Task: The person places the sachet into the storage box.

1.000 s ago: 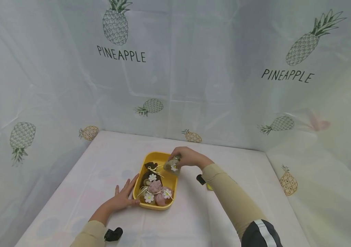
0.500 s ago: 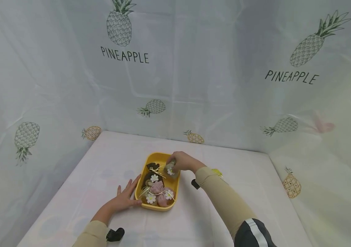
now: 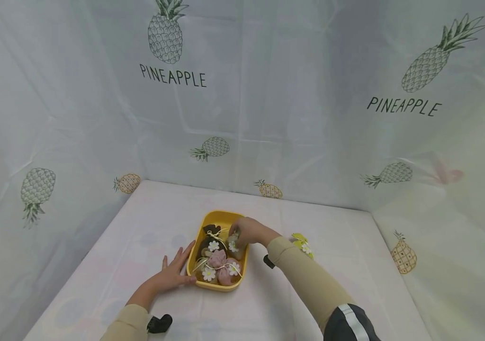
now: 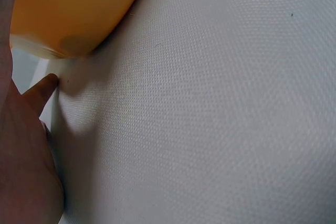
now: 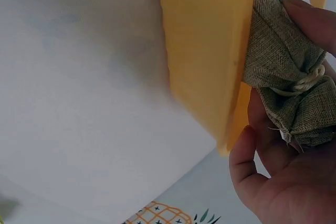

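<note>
A yellow plastic tray (image 3: 214, 286) holds several small drawstring pouches with white flowers, among them a dark pouch (image 3: 204, 246) and a pink one (image 3: 217, 259). My right hand (image 3: 254, 231) reaches over its right rim and pinches a grey-green cloth pouch (image 5: 283, 40), thumb by the flower and fingers behind the tied neck. That pouch is inside the tray's right side, close to the dark one. With fingers spread, my left hand (image 3: 166, 278) rests against the tray's left side, thumb at the near corner. In the left wrist view only part of this hand shows beside the tray wall (image 4: 73, 14).
To the right of the tray, beyond my right sleeve (image 3: 306, 277), a yellow-green item with a white flower (image 3: 302, 244) lies on the white-covered table (image 3: 345, 232). Pineapple-printed sheeting (image 3: 276, 118) rises behind the table and on both sides.
My right hand has lowered the grey-green pouch into the tray and come slightly nearer to me. More of the yellow-green item now shows beyond the sleeve. My left hand stays at the tray.
</note>
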Action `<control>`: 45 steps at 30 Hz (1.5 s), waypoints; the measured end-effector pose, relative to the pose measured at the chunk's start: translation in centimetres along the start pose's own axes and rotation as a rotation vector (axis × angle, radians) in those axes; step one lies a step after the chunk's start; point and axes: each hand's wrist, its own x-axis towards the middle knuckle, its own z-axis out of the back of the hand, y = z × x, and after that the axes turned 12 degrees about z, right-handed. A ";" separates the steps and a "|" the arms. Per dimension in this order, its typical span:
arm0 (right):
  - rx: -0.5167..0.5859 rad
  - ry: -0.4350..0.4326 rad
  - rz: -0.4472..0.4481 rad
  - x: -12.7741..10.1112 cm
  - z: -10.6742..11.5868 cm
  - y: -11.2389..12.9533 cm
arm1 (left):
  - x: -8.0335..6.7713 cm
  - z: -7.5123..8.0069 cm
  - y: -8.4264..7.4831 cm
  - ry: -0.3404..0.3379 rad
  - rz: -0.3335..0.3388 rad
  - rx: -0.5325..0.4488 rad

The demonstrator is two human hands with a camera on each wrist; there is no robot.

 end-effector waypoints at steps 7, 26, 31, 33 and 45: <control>-0.025 0.015 0.012 -0.5 -0.4 0.2 | 0.3 -0.4 0.4 0.000 0.018 0.009; 0.051 0.058 0.159 -2.4 0.2 -2.0 | 0.0 -0.1 -0.2 0.004 0.028 0.011; 0.170 -0.004 0.182 -3.8 1.5 -2.6 | 0.1 -0.3 -0.1 0.002 0.026 0.008; 0.206 -0.030 0.175 -4.4 2.0 -3.0 | 0.1 -0.4 0.1 -0.003 0.024 0.004; 0.206 -0.067 0.058 -9.4 3.4 -6.7 | 0.4 -0.5 0.1 0.002 0.030 0.003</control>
